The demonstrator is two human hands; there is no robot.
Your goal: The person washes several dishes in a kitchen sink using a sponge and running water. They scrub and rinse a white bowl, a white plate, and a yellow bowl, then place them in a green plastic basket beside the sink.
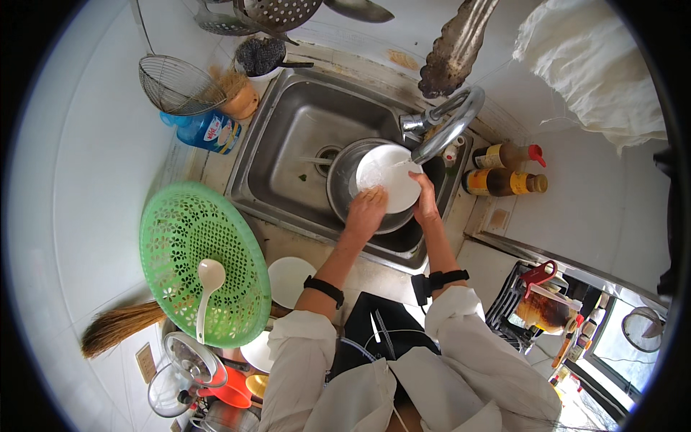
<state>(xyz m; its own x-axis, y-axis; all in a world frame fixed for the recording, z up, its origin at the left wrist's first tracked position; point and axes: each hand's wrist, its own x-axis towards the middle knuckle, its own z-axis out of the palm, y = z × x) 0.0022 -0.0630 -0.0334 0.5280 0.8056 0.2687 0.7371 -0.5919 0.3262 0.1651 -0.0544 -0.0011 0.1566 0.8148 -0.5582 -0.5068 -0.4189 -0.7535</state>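
Note:
Under the curved chrome faucet [451, 135], a white plate [397, 181] is tilted above a round metal basin [340, 183]. My right hand [425, 197] grips the plate's right rim, the thumb over its face. The fingers of my left hand [368, 208] lie against the plate's inner face near its left edge. Whether they also hold the rim or something small is hidden. Water runs from the spout onto the plate. The basin stands in the stainless steel sink [286, 124], right of the drain.
On the left, a green plastic colander [183, 232] holds a white spoon [208, 281]. A white dish [291, 278] sits on the counter. Two sauce bottles [502, 181] stand right of the sink. Metal tongs [453, 48] and a wire strainer [175, 83] hang nearby.

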